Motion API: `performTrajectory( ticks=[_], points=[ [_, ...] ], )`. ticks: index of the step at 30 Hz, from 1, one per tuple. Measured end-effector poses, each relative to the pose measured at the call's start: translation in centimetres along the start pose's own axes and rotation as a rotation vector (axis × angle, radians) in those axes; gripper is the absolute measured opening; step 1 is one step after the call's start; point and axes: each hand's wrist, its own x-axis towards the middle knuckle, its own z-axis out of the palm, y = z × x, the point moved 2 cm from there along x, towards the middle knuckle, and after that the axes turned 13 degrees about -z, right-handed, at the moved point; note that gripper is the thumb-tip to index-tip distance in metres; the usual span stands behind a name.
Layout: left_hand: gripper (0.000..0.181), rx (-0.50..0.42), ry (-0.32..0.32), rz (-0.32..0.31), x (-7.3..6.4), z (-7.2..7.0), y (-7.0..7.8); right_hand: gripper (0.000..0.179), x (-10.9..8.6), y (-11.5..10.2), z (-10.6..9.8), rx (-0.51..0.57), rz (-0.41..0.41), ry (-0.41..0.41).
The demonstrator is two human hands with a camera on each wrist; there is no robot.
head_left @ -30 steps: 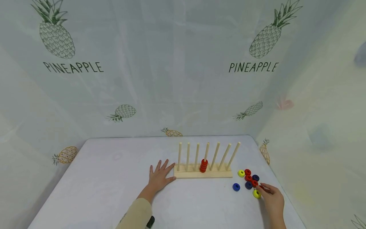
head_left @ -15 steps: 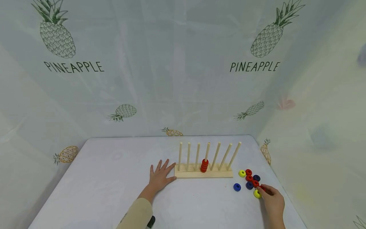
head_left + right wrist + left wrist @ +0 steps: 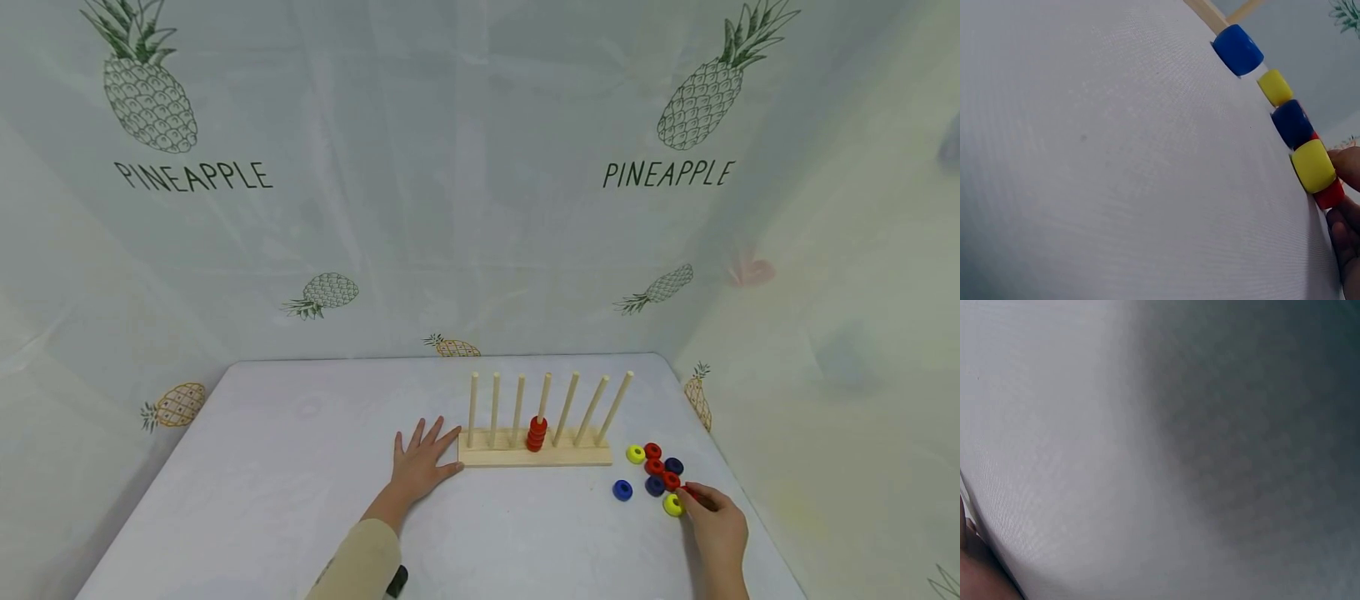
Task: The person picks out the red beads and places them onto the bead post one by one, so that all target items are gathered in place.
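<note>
My left hand [image 3: 418,472] lies with fingers spread on the table, thumb and index fingertips at the left end of a wooden peg rack [image 3: 480,457]. Several upright pegs stand on the rack, and one carries a stack of red rings [image 3: 536,435]. At the right, my right hand [image 3: 718,527] pinches a red ring [image 3: 1330,195] between thumb and fingers, low at the tabletop. A yellow ring [image 3: 672,505] sits right beside the thumb and partly covers the red one in the right wrist view. The left wrist view shows mostly white tabletop.
Loose rings lie close together in front of the right hand: a yellow ring [image 3: 635,454], several red ones [image 3: 654,467] and dark blue ones [image 3: 655,486]. A brighter blue ring [image 3: 622,490] stands apart to their left. The white table [image 3: 300,433] meets a pineapple-print curtain [image 3: 480,208] behind.
The yellow ring by my right thumb has shifted slightly away and to the left. The right hand has barely moved, and the left hand stays in place.
</note>
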Motion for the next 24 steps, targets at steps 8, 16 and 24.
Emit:
performTrajectory(
  ticks=[8, 16, 24],
  points=[
    [0.067, 0.007, -0.006, -0.005, -0.02, -0.03, 0.02, 0.035, -0.24, -0.44, -0.11, -0.002, -0.004, 0.000],
    [0.067, 0.005, -0.006, -0.008, 0.09, 0.16, -0.13, 0.033, -0.22, -0.39, -0.11, -0.010, -0.012, 0.006],
    [0.067, 0.007, -0.007, -0.008, 0.07, 0.07, -0.08, 0.038, -0.08, -0.62, -0.23, 0.000, -0.003, 0.018]
  ],
)
